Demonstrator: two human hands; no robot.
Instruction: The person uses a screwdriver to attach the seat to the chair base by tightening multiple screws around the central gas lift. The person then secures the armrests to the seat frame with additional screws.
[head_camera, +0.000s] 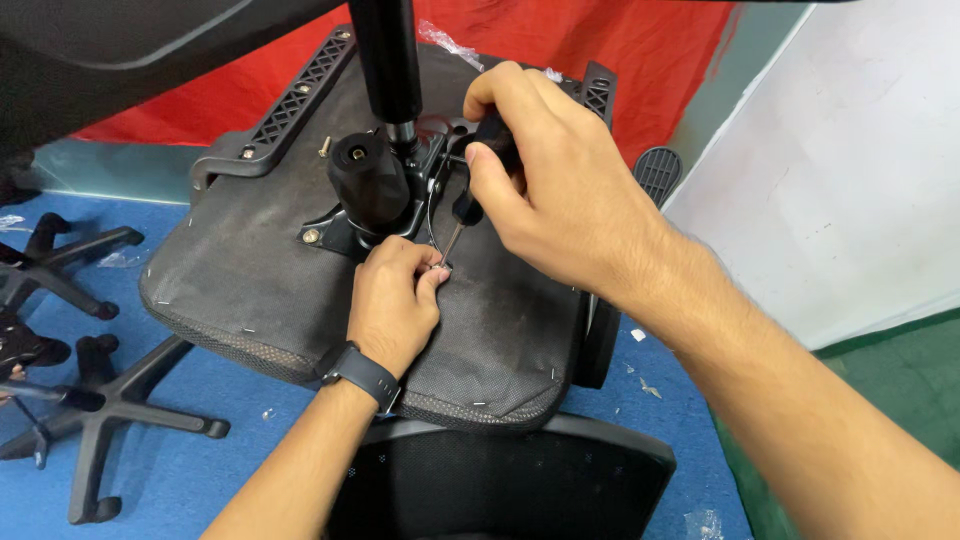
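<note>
Seat lies upside down across another chair, its black mechanism bolted at the centre. Right hand grips a screwdriver, tip down at a screw pinched steady by left hand. Screw-driving seems underway; next calls for straight, firm turning.

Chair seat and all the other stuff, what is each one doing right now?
Chair seat: upside down, underside up.
Screwdriver: gripped, tip down at the seat.
Right hand: closed round the screwdriver handle.
Left hand: pinching at the screwdriver tip.
Gas cylinder: standing up from the mechanism.
Chair bases: lying on the floor, unattached.
</note>
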